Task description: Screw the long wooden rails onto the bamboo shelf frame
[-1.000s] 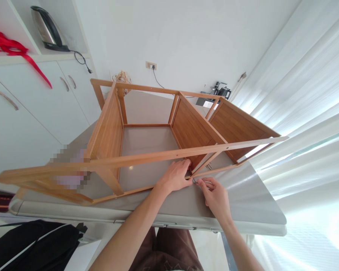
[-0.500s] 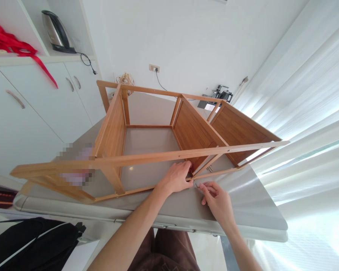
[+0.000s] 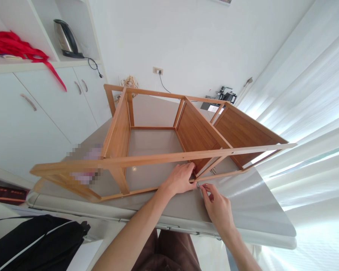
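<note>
A wooden rack [image 3: 169, 155] lies on its side mid-frame, its middle panel [image 3: 196, 128] upright. The left hand [image 3: 180, 179] clasps the panel's near corner, apparently steadying that joint; the right hand [image 3: 217, 205] pinches a thin metal piece [image 3: 198, 184] beside it. Small pins [image 3: 213, 171] rest on the surface [image 3: 254, 205], probably for easy reach.

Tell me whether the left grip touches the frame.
Touching. The head view shows the left grip wrapped over the frame at its near lower edge.
</note>
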`<state>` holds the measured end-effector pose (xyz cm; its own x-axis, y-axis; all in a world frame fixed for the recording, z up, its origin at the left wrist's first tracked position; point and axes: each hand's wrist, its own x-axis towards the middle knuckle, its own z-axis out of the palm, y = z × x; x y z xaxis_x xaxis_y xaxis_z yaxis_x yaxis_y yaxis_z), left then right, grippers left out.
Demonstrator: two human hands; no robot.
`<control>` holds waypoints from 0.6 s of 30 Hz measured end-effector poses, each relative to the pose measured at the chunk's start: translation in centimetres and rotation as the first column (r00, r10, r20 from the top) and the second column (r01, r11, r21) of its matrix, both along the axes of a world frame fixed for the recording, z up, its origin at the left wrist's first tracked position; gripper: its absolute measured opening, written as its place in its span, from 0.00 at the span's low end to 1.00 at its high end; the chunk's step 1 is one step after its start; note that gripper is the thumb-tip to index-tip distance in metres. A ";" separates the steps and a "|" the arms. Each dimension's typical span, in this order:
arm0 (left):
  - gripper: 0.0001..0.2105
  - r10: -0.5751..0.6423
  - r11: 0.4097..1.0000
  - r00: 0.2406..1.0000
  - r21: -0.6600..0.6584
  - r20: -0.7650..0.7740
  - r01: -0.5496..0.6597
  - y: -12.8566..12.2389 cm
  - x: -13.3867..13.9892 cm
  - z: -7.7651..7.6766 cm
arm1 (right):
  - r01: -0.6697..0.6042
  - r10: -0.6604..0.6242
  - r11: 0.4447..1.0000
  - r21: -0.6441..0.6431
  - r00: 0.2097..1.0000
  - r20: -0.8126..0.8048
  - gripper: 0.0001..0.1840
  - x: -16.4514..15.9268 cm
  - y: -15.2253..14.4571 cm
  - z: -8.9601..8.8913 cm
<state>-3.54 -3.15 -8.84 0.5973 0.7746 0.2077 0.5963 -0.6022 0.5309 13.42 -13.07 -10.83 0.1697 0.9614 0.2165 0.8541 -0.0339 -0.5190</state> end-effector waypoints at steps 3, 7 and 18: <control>0.16 -0.001 1.000 1.000 -0.014 0.017 0.001 0.0 0.0 0.0 | -0.023 0.020 0.999 0.031 0.997 0.071 0.22 0.1 -0.1 -0.5; 0.16 -0.009 1.000 1.000 -0.013 0.018 0.010 0.0 -0.1 0.1 | -0.037 0.033 0.999 0.039 0.993 0.109 0.21 0.3 -0.1 -0.7; 0.15 -0.006 1.000 1.000 0.001 0.021 0.005 0.1 0.0 -0.1 | -0.082 0.070 0.994 0.070 0.985 0.157 0.19 0.5 0.4 -0.8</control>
